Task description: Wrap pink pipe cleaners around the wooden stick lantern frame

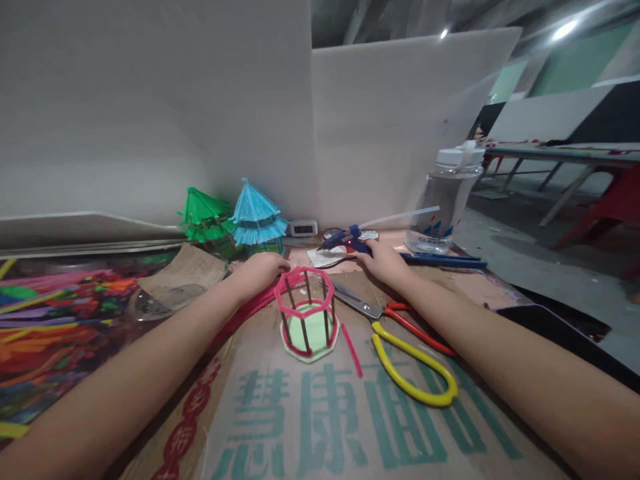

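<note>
A small pink octagonal frame (306, 308) with dark upright sticks stands on a pale green base in the middle of the cardboard sheet (350, 413). My left hand (261, 270) rests curled just left of its top rim, fingers closed over a bundle of pink sticks (240, 319). My right hand (383, 260) reaches to the back and grips a blue glue gun (345, 239) lying on a scrap of paper, a clear glue stick jutting from its rear.
Scissors with yellow and red handles (405, 353) lie right of the frame, a loose pink stick (351, 349) beside them. Green (203, 217) and blue (256, 213) paper pagodas stand at the back wall. A water bottle (445, 200) stands back right. Coloured sticks (45, 327) pile at left.
</note>
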Demonstrator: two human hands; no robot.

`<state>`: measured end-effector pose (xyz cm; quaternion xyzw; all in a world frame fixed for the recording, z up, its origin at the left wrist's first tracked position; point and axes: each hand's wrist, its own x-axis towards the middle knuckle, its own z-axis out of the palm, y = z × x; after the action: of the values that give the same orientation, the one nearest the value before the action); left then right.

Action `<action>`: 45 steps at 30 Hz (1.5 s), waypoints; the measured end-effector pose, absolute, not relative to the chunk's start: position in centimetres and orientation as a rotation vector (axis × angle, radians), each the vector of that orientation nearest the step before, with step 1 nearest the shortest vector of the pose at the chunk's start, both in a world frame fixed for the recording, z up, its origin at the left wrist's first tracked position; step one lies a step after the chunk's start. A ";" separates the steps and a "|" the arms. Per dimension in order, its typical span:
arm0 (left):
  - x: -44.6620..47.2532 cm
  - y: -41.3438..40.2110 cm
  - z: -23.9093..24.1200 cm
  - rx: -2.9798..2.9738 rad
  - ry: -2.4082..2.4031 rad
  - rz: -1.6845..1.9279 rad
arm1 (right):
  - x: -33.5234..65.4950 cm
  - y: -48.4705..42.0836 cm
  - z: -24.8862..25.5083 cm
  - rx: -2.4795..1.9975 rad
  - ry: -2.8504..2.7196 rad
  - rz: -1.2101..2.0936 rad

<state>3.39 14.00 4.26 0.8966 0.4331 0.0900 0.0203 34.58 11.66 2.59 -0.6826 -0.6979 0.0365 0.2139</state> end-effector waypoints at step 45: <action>5.3 17.1 1.6 2.726 1.250 0.578 | 34.5 11.5 2.5 -1.891 -1.942 0.089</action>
<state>5.32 17.09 1.59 0.8918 0.4088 0.1890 0.0437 34.46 11.49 2.46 -0.6813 -0.6996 0.0319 0.2132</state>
